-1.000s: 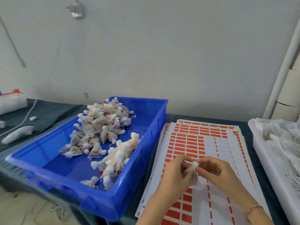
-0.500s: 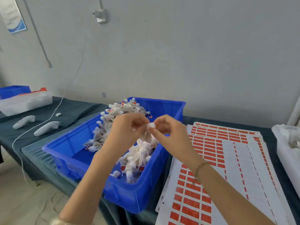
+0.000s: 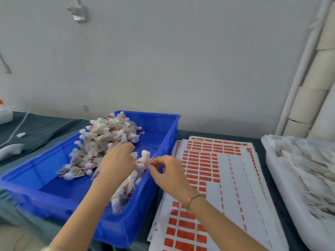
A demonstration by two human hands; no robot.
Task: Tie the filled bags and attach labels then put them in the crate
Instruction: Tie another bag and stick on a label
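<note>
I count one crate [image 3: 164, 131] and one bag [image 3: 145, 158], pinched by the right hand [image 3: 169, 173]; the left hand [image 3: 117, 161] hides its fingers, grip unclear.

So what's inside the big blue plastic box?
A heap of small white tied bags with red labels sits at the far end of the blue plastic crate; more lie along its right wall. The left hand and forearm hide what lies beneath them.

The blue crate [image 3: 164, 140] is open-topped. Tied bags [image 3: 107, 136] with white knotted tops and red labels lie heaped inside. A single bag [image 3: 145, 159] is above the right wall, knot up. Label sheets [image 3: 226, 178], partly stripped, lie flat just beside the crate.
</note>
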